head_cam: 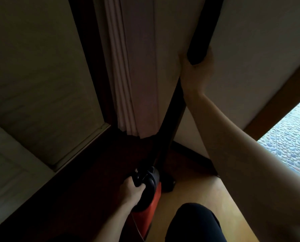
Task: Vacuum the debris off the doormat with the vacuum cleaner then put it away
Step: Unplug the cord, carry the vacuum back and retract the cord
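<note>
The vacuum cleaner (150,193) is orange and black. Above it hangs a pale pink curtain (137,84); right of it, blue-grey pebble-patterned flooring (292,137).

My left hand (130,189) is low and near my body, fingers curled shut around a handle, forearm running back toward me. My right arm reaches up and forward, nearly straight, right hand (196,70) cupped around a tube, thumb on its left side.
</note>
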`<act>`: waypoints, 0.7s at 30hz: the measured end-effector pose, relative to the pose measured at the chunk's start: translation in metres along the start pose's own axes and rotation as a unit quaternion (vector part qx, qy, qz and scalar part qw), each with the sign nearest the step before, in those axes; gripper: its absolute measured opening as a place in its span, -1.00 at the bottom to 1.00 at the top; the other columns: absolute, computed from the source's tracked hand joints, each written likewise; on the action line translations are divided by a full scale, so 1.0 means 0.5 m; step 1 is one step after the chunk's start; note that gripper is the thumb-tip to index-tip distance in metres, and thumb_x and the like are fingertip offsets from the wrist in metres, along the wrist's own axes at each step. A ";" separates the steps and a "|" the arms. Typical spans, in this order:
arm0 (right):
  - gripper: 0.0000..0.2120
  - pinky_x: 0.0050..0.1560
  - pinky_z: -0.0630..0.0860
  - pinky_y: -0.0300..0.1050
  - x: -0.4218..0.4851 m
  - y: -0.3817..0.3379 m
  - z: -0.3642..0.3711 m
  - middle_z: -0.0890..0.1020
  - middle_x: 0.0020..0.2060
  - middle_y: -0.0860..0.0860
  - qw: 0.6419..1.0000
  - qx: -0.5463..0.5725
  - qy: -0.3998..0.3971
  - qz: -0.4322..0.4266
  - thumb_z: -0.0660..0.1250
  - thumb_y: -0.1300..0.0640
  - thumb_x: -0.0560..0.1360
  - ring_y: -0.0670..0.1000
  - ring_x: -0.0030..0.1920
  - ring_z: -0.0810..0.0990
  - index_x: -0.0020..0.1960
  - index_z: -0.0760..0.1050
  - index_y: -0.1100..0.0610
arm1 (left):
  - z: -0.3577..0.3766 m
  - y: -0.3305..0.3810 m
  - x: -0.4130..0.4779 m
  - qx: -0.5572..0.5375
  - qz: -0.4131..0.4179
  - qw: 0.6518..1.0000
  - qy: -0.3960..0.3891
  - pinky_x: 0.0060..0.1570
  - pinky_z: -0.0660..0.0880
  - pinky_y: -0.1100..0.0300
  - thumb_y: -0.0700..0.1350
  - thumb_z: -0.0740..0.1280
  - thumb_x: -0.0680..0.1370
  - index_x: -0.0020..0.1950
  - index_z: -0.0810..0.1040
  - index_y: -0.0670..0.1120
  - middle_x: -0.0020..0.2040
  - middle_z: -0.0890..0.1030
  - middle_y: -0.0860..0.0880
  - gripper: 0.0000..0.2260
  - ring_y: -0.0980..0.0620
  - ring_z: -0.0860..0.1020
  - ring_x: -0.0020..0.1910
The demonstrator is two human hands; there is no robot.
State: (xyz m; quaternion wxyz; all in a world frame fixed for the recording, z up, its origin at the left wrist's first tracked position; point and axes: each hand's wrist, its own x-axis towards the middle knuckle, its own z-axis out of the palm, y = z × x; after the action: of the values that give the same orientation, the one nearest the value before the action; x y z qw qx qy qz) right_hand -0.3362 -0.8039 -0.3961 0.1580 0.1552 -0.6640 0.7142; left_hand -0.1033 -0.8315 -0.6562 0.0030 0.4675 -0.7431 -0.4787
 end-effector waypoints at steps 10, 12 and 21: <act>-0.78 -0.34 0.54 -0.27 -0.127 0.268 -0.067 0.60 -0.40 0.00 0.958 -0.042 -0.197 0.205 0.47 0.15 0.54 -0.12 -0.41 0.57 -0.24 0.55 0.19 | 0.065 -0.033 0.029 -0.003 -0.013 1.000 -0.004 -0.28 0.64 0.07 -0.02 0.39 0.47 0.09 0.58 -0.04 -0.14 0.65 0.01 -0.78 -0.02 0.66 -0.24; -0.71 -0.35 0.53 -0.24 -0.126 0.284 -0.066 0.57 -0.44 -0.02 0.960 -0.052 -0.183 0.207 0.46 0.14 0.55 -0.09 -0.42 0.56 -0.31 0.51 0.16 | 0.070 -0.031 0.034 0.022 -0.003 1.000 -0.003 -0.19 0.66 0.02 -0.01 0.39 0.48 0.11 0.57 -0.03 -0.10 0.64 0.04 -0.77 -0.01 0.66 -0.18; -0.71 -0.40 0.50 -0.32 -0.122 0.293 -0.077 0.54 -0.43 0.04 0.962 -0.048 -0.184 0.195 0.41 0.25 0.56 -0.15 -0.47 0.53 -0.33 0.48 0.17 | 0.072 -0.016 0.080 0.087 0.032 0.996 0.004 -0.06 0.52 0.22 -0.02 0.37 0.52 0.19 0.56 -0.09 0.09 0.64 -0.05 -0.72 -0.04 0.63 0.06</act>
State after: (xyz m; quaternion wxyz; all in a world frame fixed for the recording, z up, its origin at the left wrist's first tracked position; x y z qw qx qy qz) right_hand -0.3449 -0.7765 -0.5571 -0.1017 0.1438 -0.7326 0.6574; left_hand -0.1363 -0.8347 -0.6990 -0.0188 0.4439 -0.7964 -0.4103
